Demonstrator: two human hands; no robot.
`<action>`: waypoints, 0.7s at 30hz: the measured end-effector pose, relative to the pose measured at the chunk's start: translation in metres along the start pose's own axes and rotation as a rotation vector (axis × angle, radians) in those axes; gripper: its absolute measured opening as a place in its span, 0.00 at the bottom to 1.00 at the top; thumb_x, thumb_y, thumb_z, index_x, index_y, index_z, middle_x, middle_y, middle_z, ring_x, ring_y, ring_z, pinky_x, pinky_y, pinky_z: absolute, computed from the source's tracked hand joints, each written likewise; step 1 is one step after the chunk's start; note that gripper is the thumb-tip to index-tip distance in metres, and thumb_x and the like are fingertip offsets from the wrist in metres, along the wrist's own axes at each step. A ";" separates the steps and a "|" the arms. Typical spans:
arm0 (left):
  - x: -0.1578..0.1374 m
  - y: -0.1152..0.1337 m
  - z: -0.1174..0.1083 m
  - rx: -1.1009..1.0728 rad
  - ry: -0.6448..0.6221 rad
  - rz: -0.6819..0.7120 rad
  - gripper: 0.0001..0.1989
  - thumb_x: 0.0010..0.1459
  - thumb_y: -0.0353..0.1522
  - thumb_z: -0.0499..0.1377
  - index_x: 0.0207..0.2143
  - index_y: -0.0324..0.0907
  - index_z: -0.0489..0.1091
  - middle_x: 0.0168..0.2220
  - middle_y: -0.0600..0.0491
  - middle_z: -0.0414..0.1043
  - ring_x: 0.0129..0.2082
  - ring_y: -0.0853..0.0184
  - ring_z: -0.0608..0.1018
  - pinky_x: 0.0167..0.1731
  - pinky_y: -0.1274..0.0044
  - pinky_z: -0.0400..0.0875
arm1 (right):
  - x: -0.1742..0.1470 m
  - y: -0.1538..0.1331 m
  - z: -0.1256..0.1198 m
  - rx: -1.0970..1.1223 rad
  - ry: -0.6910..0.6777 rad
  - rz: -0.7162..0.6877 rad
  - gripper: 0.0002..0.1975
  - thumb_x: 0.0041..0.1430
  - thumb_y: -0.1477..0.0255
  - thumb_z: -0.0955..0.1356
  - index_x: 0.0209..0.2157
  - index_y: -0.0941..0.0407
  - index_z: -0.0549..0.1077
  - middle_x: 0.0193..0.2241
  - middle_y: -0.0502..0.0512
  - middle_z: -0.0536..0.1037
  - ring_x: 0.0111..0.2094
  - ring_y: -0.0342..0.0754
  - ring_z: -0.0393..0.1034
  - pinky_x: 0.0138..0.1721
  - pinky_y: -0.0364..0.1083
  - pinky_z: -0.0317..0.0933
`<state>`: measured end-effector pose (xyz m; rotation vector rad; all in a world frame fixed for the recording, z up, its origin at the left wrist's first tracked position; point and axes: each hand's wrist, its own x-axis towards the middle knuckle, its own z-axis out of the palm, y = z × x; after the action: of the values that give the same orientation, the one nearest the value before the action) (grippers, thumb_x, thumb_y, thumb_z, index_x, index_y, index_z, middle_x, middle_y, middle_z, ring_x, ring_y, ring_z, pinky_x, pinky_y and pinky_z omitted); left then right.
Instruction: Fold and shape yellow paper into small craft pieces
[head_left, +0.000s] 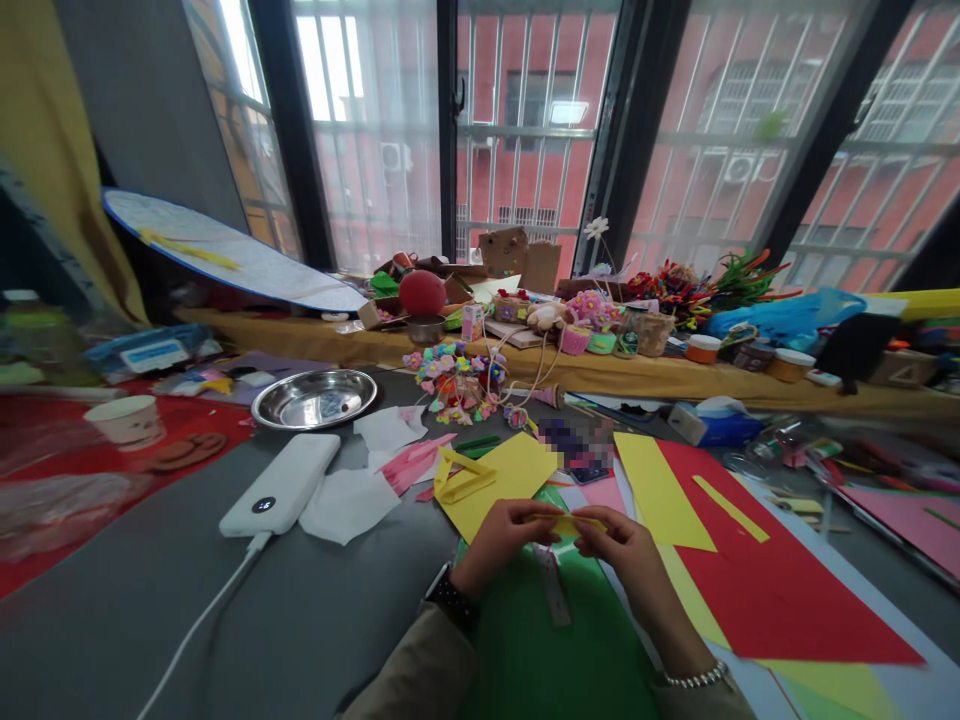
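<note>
Between the fingertips of both hands runs a narrow yellow paper strip [568,522], held level over a green mat [517,650]. My left hand [506,535] pinches one end and my right hand [616,540] the other. Beneath them a small ruler [555,592] lies on the mat. Just beyond my left hand rests a yellow paper sheet [517,475], with a folded yellow paper strip shape [461,478] on it. To the right are a red paper sheet [795,590], a yellow paper piece [664,485] and a loose yellow strip [731,508].
A white power bank [281,485] with a cable lies on the left, near white paper scraps [352,505] and a steel plate [315,398]. A paper cup [126,422] stands farther left. Colourful craft flowers [457,385] sit ahead, below a crowded window ledge [480,352].
</note>
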<state>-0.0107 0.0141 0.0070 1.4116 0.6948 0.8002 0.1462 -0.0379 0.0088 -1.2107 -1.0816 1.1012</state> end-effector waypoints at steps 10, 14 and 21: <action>0.002 -0.001 0.001 -0.080 0.066 -0.139 0.16 0.36 0.38 0.61 0.26 0.34 0.70 0.22 0.53 0.71 0.22 0.70 0.72 0.28 0.77 0.66 | 0.001 0.003 -0.002 -0.015 -0.054 0.019 0.14 0.38 0.64 0.69 0.26 0.59 0.72 0.22 0.53 0.74 0.25 0.48 0.69 0.30 0.46 0.63; 0.002 -0.003 0.001 0.044 0.077 -0.066 0.17 0.38 0.40 0.59 0.26 0.33 0.70 0.21 0.52 0.71 0.22 0.70 0.72 0.27 0.78 0.65 | 0.001 0.002 0.000 -0.044 -0.087 0.020 0.14 0.38 0.63 0.69 0.27 0.59 0.72 0.24 0.54 0.74 0.27 0.48 0.69 0.31 0.46 0.63; -0.003 0.004 0.004 0.393 0.061 0.160 0.11 0.44 0.36 0.56 0.28 0.38 0.71 0.28 0.52 0.72 0.29 0.68 0.72 0.29 0.81 0.63 | 0.001 0.001 0.002 -0.026 -0.072 0.000 0.12 0.39 0.65 0.69 0.23 0.59 0.68 0.19 0.50 0.72 0.24 0.45 0.68 0.28 0.43 0.62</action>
<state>-0.0099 0.0094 0.0115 1.8209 0.8249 0.8654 0.1439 -0.0366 0.0079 -1.1994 -1.1538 1.1407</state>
